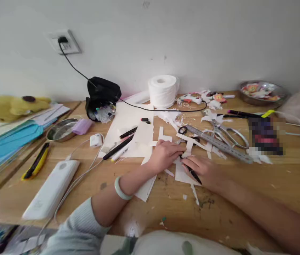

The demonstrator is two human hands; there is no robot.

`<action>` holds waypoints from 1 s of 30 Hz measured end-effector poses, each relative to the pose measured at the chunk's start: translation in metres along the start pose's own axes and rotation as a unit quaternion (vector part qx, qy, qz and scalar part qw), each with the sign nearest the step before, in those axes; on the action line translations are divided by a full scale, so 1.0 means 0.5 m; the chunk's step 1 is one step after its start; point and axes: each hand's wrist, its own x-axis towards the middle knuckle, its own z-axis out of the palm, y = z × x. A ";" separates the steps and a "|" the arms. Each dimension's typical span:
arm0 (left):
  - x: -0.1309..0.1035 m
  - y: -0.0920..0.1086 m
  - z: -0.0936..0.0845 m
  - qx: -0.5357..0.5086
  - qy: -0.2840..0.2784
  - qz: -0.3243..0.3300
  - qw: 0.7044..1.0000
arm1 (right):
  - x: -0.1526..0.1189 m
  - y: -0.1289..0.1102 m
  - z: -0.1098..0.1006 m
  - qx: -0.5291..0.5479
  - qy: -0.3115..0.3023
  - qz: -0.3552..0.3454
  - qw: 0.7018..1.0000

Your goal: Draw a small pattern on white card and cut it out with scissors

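Note:
Between the fingers of my right hand (204, 171) is a black pen (193, 175), slanting down toward the front of the table. My left hand (165, 155) meets it from the left, fingers closed together. A small dark piece shows at the left fingertips, but whether it belongs to the pen I cannot tell. Under and around both hands lie cut strips of white paper (189, 146) and a small white sheet (183, 173). Just beyond the fingers is a pair of black-handled scissors (183, 130), partly covered by paper, beside a metal ruler (219, 144).
Silver scissors (236, 138) lie right of the ruler. Behind stand a white roll (163, 91), a black pencil case (103, 92) and a metal bowl (262, 92). Black markers (119, 147) rest on paper at left, near a white power bank (51, 189) and a yellow cutter (36, 162).

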 end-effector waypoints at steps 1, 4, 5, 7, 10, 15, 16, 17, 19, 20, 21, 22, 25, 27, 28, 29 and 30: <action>0.000 0.000 0.000 -0.001 0.002 0.002 1.000 | 0.001 0.001 0.002 -0.003 -0.003 0.002 1.000; -0.001 -0.001 0.000 -0.004 0.009 0.007 1.000 | 0.002 0.001 0.002 0.004 -0.014 0.015 1.000; -0.001 -0.001 0.000 -0.006 0.013 0.010 1.000 | 0.002 0.001 -0.001 0.011 -0.022 0.019 1.000; -0.001 0.000 0.000 -0.008 0.022 0.012 1.000 | 0.002 0.002 -0.012 0.039 -0.030 0.036 0.998; -0.001 0.003 -0.002 -0.006 0.027 0.007 1.000 | 0.011 0.017 -0.033 0.098 0.000 0.108 0.989; 0.001 0.002 -0.003 -0.006 0.010 0.004 1.000 | 0.075 0.089 -0.049 0.128 -0.059 0.322 0.936; 0.002 0.001 -0.002 -0.011 0.010 0.007 1.000 | 0.091 0.104 -0.045 0.152 -0.101 0.354 0.917; 0.002 -0.001 -0.001 -0.019 0.012 0.013 1.000 | 0.106 0.118 -0.038 0.182 -0.142 0.362 0.903; 0.003 -0.004 0.002 -0.040 0.020 0.028 0.999 | 0.132 0.138 -0.019 0.229 -0.208 0.351 0.884; 0.002 -0.005 0.003 -0.050 0.025 0.034 0.998 | 0.142 0.144 -0.007 0.250 -0.235 0.340 0.876; 0.002 -0.005 0.004 -0.057 0.028 0.038 0.997 | 0.150 0.147 0.004 0.267 -0.258 0.325 0.870; 0.002 -0.005 0.004 -0.063 0.029 0.039 0.997 | 0.156 0.148 0.014 0.279 -0.274 0.311 0.866; -0.001 -0.004 0.003 -0.076 0.027 0.033 0.996 | 0.169 0.144 0.035 0.285 -0.317 0.267 0.864; -0.002 -0.003 0.003 -0.084 0.025 0.028 0.996 | 0.176 0.141 0.040 0.275 -0.339 0.244 0.866; -0.003 -0.004 0.003 -0.087 0.023 0.025 0.996 | 0.180 0.140 0.041 0.267 -0.348 0.237 0.867; -0.003 -0.004 0.004 -0.090 0.020 0.022 0.996 | 0.184 0.141 0.041 0.257 -0.358 0.233 0.867; -0.003 -0.005 0.005 -0.092 0.016 0.019 0.995 | 0.188 0.141 0.041 0.247 -0.368 0.230 0.866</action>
